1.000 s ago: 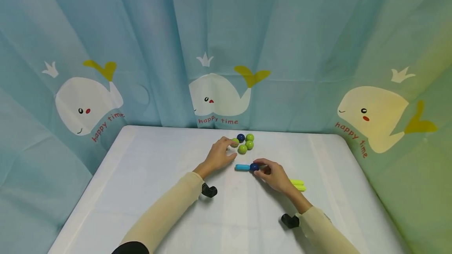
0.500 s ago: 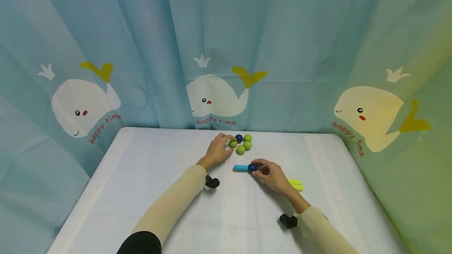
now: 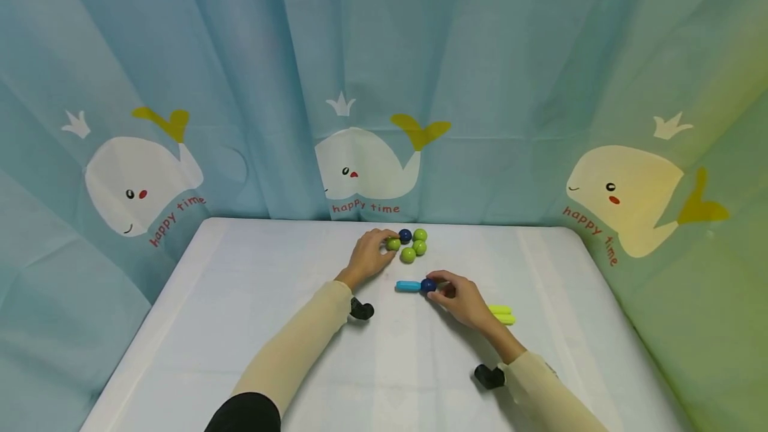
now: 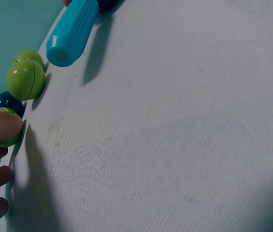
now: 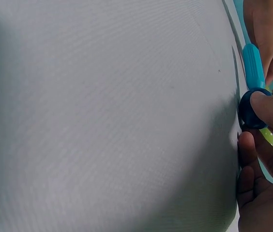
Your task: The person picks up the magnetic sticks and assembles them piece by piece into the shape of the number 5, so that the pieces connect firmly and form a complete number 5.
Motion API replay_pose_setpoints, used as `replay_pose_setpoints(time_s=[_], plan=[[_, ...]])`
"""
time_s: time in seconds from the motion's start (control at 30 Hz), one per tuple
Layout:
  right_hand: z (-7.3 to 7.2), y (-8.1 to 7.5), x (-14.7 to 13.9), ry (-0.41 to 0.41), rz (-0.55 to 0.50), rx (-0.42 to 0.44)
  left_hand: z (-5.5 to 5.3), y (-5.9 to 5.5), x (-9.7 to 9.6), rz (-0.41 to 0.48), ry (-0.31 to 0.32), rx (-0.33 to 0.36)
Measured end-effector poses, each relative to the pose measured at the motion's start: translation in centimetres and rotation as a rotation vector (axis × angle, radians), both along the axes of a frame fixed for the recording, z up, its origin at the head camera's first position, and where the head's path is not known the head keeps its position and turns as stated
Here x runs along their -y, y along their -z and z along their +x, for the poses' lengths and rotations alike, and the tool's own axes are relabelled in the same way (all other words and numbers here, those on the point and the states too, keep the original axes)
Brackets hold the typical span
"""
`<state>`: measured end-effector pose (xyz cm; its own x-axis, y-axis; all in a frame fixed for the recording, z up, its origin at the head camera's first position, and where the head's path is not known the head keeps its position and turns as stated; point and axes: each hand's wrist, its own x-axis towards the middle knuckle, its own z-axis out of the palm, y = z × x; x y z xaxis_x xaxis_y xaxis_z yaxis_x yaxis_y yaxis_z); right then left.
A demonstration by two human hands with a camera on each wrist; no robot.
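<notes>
My right hand [image 3: 451,293] pinches a dark blue ball [image 3: 429,285] that sits on the end of a light blue stick [image 3: 408,285] lying on the white table [image 3: 270,325]; the right wrist view shows my thumb and a finger on that ball [image 5: 250,110] with the stick [image 5: 253,66] beyond it. My left hand [image 3: 371,253] pinches a green ball [image 3: 393,243] at the left edge of a small cluster: another dark blue ball [image 3: 405,236] and three green balls [image 3: 414,251]. The left wrist view shows my fingertip on the green ball [image 4: 6,129], the dark ball [image 4: 6,101] behind it.
Two yellow-green sticks [image 3: 501,314] lie on the table just right of my right hand. Whale-print curtains [image 3: 372,165] close off the back and both sides of the table. Black wrist-camera mounts [image 3: 362,310] sit under both forearms.
My left hand's fingers have closed further round the leftmost green ball. The right hand stays on the dark blue ball and stick.
</notes>
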<state>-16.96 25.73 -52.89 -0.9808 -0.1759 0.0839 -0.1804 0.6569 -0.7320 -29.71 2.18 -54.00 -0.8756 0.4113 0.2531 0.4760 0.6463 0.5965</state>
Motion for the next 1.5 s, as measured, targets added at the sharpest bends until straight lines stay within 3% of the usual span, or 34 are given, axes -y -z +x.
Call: replay_pose_setpoints(time_s=[0.23,0.47,0.87,1.03,1.5], plan=[[0.0,0.0,0.0,-0.003,0.001,0.0,-0.2,0.1,0.1,-0.006,-0.037,-0.01],[0.1,0.0,-0.1,-0.007,-0.003,-0.001,-0.1,0.0,0.3,0.009,-0.034,-0.001],[-0.1,0.0,-0.1,0.002,0.002,-0.01,0.7,-0.5,1.6,0.007,0.011,0.101],[-0.3,0.1,0.0,0.008,0.007,-0.007,1.3,-0.7,2.4,0.011,0.061,0.15],[-0.2,0.1,0.1,0.013,-0.004,-0.011,4.5,-1.0,4.6,-0.002,0.175,0.172]])
